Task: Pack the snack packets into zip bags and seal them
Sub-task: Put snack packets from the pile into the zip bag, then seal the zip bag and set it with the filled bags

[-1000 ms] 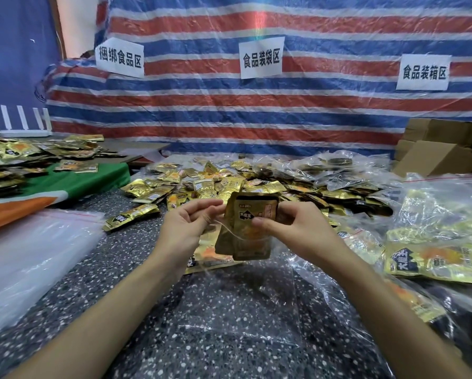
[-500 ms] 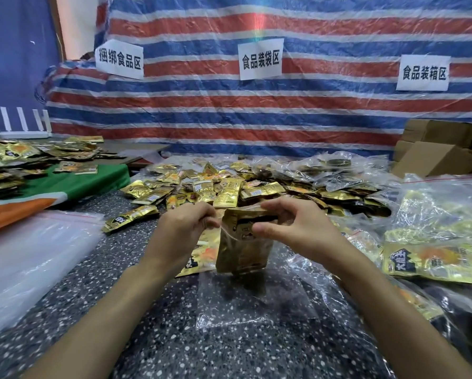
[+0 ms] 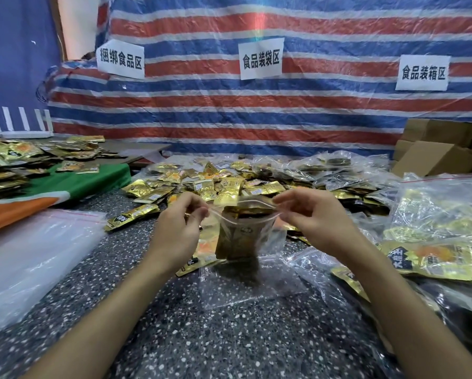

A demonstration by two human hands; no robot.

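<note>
A clear zip bag [image 3: 244, 236] stands upright on the speckled table [image 3: 229, 337], with a stack of gold snack packets [image 3: 237, 242] inside it. My left hand [image 3: 177, 231] pinches the left end of the bag's mouth. My right hand [image 3: 314, 222] pinches the right end. The zip strip between them gapes open. Behind the bag lies a heap of loose gold snack packets [image 3: 218, 187].
A pile of empty clear bags [image 3: 24, 258] lies at the left. Filled bags of packets [image 3: 434, 236] crowd the right side, with cardboard boxes [image 3: 437, 157] behind. More packets [image 3: 16, 160] sit on a green cloth at far left. A striped tarp closes the back.
The stack of packets has gone down into the bag, which now stands on the table. My hands have moved apart to the two ends of the bag's mouth.
</note>
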